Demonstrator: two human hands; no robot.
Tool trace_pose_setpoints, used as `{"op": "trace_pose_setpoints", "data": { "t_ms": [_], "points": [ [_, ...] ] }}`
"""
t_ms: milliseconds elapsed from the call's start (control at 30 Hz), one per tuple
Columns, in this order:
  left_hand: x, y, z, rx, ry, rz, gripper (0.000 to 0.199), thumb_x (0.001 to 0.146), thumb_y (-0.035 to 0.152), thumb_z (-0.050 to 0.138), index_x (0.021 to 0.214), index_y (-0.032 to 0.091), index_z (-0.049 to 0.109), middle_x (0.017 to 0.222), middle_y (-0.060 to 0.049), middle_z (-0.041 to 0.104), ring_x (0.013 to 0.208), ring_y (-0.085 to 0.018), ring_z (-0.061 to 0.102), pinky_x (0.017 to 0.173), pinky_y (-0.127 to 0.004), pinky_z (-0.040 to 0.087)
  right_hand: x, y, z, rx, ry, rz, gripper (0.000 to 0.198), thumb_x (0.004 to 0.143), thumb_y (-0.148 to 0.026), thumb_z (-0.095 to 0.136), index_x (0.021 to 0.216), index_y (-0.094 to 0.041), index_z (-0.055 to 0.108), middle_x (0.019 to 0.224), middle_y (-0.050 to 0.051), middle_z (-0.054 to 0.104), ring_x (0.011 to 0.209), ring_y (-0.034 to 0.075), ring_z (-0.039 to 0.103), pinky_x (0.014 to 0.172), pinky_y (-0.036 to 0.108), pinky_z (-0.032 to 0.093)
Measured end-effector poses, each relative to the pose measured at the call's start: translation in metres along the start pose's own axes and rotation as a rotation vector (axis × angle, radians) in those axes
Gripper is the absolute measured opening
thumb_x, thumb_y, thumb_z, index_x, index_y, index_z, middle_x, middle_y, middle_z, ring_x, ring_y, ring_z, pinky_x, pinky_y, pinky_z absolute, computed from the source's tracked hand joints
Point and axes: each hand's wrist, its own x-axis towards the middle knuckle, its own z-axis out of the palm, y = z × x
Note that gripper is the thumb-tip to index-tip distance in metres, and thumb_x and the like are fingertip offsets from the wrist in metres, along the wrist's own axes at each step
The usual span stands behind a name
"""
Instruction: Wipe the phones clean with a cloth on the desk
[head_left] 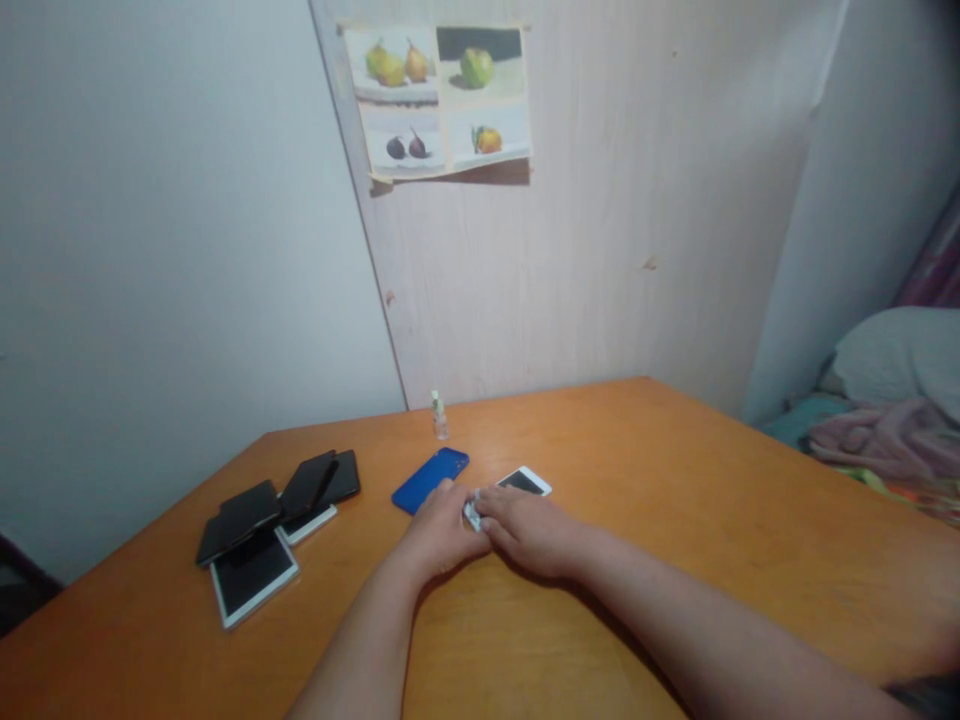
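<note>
In the head view, the left hand (pixel 446 528) and right hand (pixel 531 530) meet over a small whitish patterned object (pixel 472 514) near the middle of the orange-brown wooden tabletop (pixel 645 450). The right fingers lie across it, the left hand just beside; whether either set grips it I cannot tell. A flat blue rectangular phone case (pixel 427 482) lies just beyond the left hand, a white-framed dark-screened phone (pixel 526 481) beyond the right. Farther back, a small clear bottle (pixel 440 423) stands upright.
</note>
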Motion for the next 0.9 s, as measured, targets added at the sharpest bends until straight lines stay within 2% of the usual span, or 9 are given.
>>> {"op": "trace_pose_setpoints", "data": {
  "t_ms": [67,167,233,300,433,500,700,767,900],
  "points": [
    [0.000,-0.001,0.001,-0.005,0.039,0.038,0.040,0.071,0.054,0.073,0.095,0.023,0.068,0.093,-0.004,0.060,0.094,-0.024,0.058,0.075,-0.028,0.043,0.001,0.010,-0.002,-0.021,0.004,0.081,0.040,0.102,-0.031,0.037,0.130,-0.017,0.061,0.137,0.013,0.061,0.128,0.025,0.054,0.112,0.041,0.036],
    [0.001,-0.003,0.003,-0.013,0.061,0.010,0.052,0.064,0.059,0.077,0.100,0.022,0.067,0.098,-0.005,0.060,0.090,-0.024,0.059,0.071,-0.029,0.043,0.002,0.030,-0.005,-0.091,0.024,0.287,0.046,0.102,-0.033,0.036,0.137,-0.012,0.057,0.145,0.017,0.054,0.136,0.029,0.047,0.116,0.048,0.030],
    [0.001,-0.003,0.004,-0.014,0.068,-0.004,0.053,0.063,0.059,0.077,0.100,0.022,0.067,0.099,-0.005,0.059,0.089,-0.024,0.059,0.071,-0.029,0.043,0.000,0.032,-0.006,-0.111,0.027,0.338,0.049,0.101,-0.033,0.036,0.141,-0.009,0.052,0.149,0.019,0.049,0.139,0.030,0.043,0.117,0.049,0.028],
    [0.001,-0.003,0.005,-0.012,0.077,0.004,0.049,0.065,0.058,0.076,0.098,0.023,0.067,0.097,-0.005,0.059,0.090,-0.024,0.059,0.073,-0.029,0.043,-0.002,0.023,-0.005,-0.089,0.013,0.274,0.049,0.101,-0.034,0.036,0.141,-0.009,0.052,0.149,0.019,0.049,0.140,0.029,0.042,0.118,0.047,0.028],
    [0.002,-0.003,0.006,-0.024,0.068,0.028,0.034,0.073,0.051,0.071,0.093,0.023,0.067,0.093,-0.005,0.060,0.090,-0.023,0.059,0.073,-0.028,0.043,-0.003,-0.004,-0.003,0.037,-0.042,0.022,0.045,0.103,-0.036,0.032,0.136,-0.019,0.057,0.146,0.011,0.054,0.137,0.024,0.046,0.117,0.043,0.030],
    [0.002,-0.004,0.006,-0.033,0.065,0.035,0.036,0.072,0.051,0.072,0.095,0.024,0.067,0.094,-0.005,0.060,0.091,-0.023,0.059,0.074,-0.028,0.043,-0.001,-0.004,-0.004,0.050,-0.044,0.012,0.044,0.104,-0.036,0.029,0.134,-0.021,0.059,0.144,0.010,0.056,0.135,0.023,0.048,0.117,0.044,0.029],
    [0.002,-0.003,0.005,-0.028,0.071,-0.004,0.056,0.063,0.060,0.077,0.103,0.023,0.066,0.103,-0.006,0.060,0.094,-0.025,0.059,0.074,-0.029,0.043,0.001,0.030,-0.008,-0.093,0.017,0.375,0.050,0.103,-0.037,0.032,0.142,-0.011,0.052,0.150,0.018,0.047,0.142,0.029,0.039,0.119,0.052,0.022],
    [0.002,-0.003,0.005,-0.025,0.071,-0.004,0.053,0.063,0.059,0.077,0.100,0.023,0.066,0.101,-0.006,0.060,0.093,-0.025,0.059,0.073,-0.029,0.043,-0.001,0.024,-0.007,-0.090,0.005,0.334,0.052,0.103,-0.037,0.034,0.144,-0.010,0.049,0.151,0.020,0.046,0.142,0.029,0.039,0.119,0.050,0.023],
    [0.003,-0.002,0.006,-0.028,0.056,-0.003,0.034,0.072,0.051,0.071,0.091,0.024,0.064,0.094,-0.005,0.059,0.089,-0.022,0.058,0.071,-0.028,0.042,-0.005,-0.004,-0.006,0.030,-0.060,0.056,0.047,0.103,-0.037,0.032,0.138,-0.016,0.055,0.149,0.014,0.050,0.139,0.026,0.043,0.118,0.045,0.028]
  ]
}}
